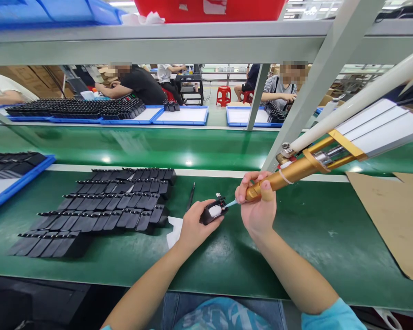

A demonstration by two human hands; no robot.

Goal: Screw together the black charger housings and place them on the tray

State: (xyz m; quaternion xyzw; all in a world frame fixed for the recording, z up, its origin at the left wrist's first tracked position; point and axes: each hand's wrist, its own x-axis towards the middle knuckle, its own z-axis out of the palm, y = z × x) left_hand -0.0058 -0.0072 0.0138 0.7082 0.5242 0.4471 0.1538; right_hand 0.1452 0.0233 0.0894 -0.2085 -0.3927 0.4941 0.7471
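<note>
My left hand (192, 224) is closed around a small black plastic part (211, 211) with a white inner piece, held just above the green mat (278, 247). My right hand (258, 204) grips the gold barrel of a glue dispenser gun (296, 172). Its pale blue nozzle tip (231, 203) touches the right end of the black part. The gun's white tube runs up and to the right, out of view. Several rows of matching black parts (113, 206) lie on the mat to the left of my hands.
A white tissue (174, 229) and a thin dark tool (191, 196) lie by my left hand. Brown cardboard (392, 215) covers the right. A blue tray (7, 183) sits far left. A slanted grey shelf post (309, 87) rises ahead. People work across the green conveyor (158, 146).
</note>
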